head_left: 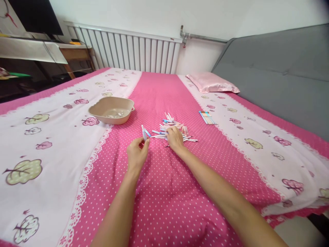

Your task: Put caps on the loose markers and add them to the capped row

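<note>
My left hand [138,152] pinches a pale blue and white pen barrel [144,133], held upright just over the bedspread. My right hand [175,138] is down on a loose pile of pen parts [171,121], its fingers curled together; what lies under the fingertips is hidden. The pile mixes pink and blue barrels with thin white refills [190,139]. A short blue pen piece [147,133] lies beside the barrel in my left hand. To the right of the pile, several pens [207,117] in blue and peach lie side by side in a row.
A beige plastic basin [100,112] with small pieces inside stands at the left on the pink dotted bedspread [159,199]. A pink pillow [212,82] lies against the grey headboard [277,68]. Behind the bed is a white radiator [125,49]; a desk [33,51] stands far left.
</note>
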The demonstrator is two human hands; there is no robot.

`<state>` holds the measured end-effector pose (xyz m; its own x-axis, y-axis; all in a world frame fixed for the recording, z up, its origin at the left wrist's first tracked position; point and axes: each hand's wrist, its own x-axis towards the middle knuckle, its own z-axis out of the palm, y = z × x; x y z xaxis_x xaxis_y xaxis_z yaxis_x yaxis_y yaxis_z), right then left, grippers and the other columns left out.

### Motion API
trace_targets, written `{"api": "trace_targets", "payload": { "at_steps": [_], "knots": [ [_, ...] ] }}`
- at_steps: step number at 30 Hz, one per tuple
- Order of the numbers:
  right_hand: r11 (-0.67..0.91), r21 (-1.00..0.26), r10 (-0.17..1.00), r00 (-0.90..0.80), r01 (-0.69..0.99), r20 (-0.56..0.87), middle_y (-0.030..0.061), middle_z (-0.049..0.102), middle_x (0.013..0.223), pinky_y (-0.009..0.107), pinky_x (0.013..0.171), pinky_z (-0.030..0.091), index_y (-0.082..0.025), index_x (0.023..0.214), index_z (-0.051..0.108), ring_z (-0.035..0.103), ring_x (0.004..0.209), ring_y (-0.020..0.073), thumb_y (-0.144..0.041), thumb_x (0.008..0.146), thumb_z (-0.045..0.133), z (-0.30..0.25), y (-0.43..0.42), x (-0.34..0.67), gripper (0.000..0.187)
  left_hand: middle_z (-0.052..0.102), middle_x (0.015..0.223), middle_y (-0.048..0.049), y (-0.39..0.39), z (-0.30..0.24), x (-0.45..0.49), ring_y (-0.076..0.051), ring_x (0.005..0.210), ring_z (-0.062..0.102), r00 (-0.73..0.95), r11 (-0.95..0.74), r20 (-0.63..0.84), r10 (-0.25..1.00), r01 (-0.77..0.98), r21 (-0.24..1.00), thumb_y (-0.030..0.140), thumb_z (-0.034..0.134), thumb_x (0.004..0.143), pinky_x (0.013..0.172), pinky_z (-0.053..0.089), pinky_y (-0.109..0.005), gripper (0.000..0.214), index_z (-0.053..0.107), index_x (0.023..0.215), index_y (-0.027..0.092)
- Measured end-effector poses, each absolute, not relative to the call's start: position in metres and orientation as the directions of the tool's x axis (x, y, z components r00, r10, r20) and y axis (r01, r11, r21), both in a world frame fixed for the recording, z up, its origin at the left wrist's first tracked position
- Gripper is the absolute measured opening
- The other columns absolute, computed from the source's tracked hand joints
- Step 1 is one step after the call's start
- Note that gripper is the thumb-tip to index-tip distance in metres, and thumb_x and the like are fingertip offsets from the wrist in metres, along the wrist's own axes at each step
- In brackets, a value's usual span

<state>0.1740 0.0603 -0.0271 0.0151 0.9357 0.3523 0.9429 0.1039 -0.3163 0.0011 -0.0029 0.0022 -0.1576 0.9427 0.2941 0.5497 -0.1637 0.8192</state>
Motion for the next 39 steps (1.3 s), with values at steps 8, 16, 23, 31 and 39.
{"api": "trace_targets", "payload": {
  "at_steps": [8, 16, 23, 31, 39],
  "knots": [
    [0.333, -0.908, 0.894, 0.222, 0.254, 0.39, 0.0049, 0.066, 0.084, 0.03, 0.073, 0.045, -0.017, 0.087, 0.056, 0.06, 0.076, 0.0161, -0.033, 0.08, 0.052, 0.003, 0.04, 0.184, 0.018, 0.061, 0.065, -0.0014, -0.005, -0.001, 0.01, -0.011, 0.055, 0.048, -0.082, -0.223, 0.32, 0.944, 0.555, 0.801, 0.039, 0.051, 0.078, 0.052, 0.035, -0.021, 0.031, 0.068, 0.088, 0.015],
    [0.185, -0.934, 0.983, 0.046, -0.306, 0.18, 0.0034, 0.07, 0.086, 0.028, 0.069, 0.049, -0.02, 0.088, 0.052, 0.066, 0.072, 0.0146, -0.044, 0.071, 0.064, 0.014, 0.013, 0.172, 0.032, 0.062, 0.065, -0.0018, -0.013, -0.008, 0.022, -0.012, 0.057, 0.05, 0.113, -0.369, 0.383, 0.917, 0.608, 0.703, 0.035, 0.051, 0.08, 0.056, 0.036, -0.022, 0.025, 0.067, 0.078, 0.017],
    [0.305, -0.915, 0.952, 0.074, -0.263, 0.296, 0.0041, 0.07, 0.088, 0.033, 0.077, 0.048, -0.02, 0.094, 0.049, 0.065, 0.084, 0.0171, -0.041, 0.08, 0.057, 0.017, 0.01, 0.167, 0.026, 0.062, 0.067, -0.0018, -0.013, -0.01, 0.025, -0.012, 0.058, 0.051, 0.195, -0.412, 0.379, 0.905, 0.629, 0.66, 0.034, 0.051, 0.08, 0.057, 0.035, -0.024, 0.023, 0.066, 0.076, 0.018],
    [0.381, -0.906, 0.924, 0.049, -0.186, 0.379, 0.0039, 0.07, 0.086, 0.034, 0.078, 0.047, -0.021, 0.097, 0.049, 0.065, 0.087, 0.0182, -0.041, 0.083, 0.053, 0.018, 0.008, 0.168, 0.025, 0.064, 0.07, -0.0022, -0.013, -0.012, 0.025, -0.013, 0.061, 0.052, 0.244, -0.426, 0.358, 0.901, 0.65, 0.629, 0.032, 0.05, 0.081, 0.058, 0.036, -0.023, 0.021, 0.065, 0.079, 0.018],
    [0.41, -0.903, 0.911, -0.002, -0.13, 0.413, 0.0032, 0.07, 0.082, 0.034, 0.079, 0.048, -0.022, 0.098, 0.051, 0.065, 0.084, 0.0177, -0.042, 0.082, 0.053, 0.021, 0.005, 0.167, 0.026, 0.063, 0.07, -0.0018, -0.013, -0.011, 0.023, -0.013, 0.06, 0.051, 0.222, -0.41, 0.359, 0.906, 0.665, 0.624, 0.032, 0.052, 0.08, 0.058, 0.035, -0.023, 0.019, 0.065, 0.079, 0.019]
  ]
}}
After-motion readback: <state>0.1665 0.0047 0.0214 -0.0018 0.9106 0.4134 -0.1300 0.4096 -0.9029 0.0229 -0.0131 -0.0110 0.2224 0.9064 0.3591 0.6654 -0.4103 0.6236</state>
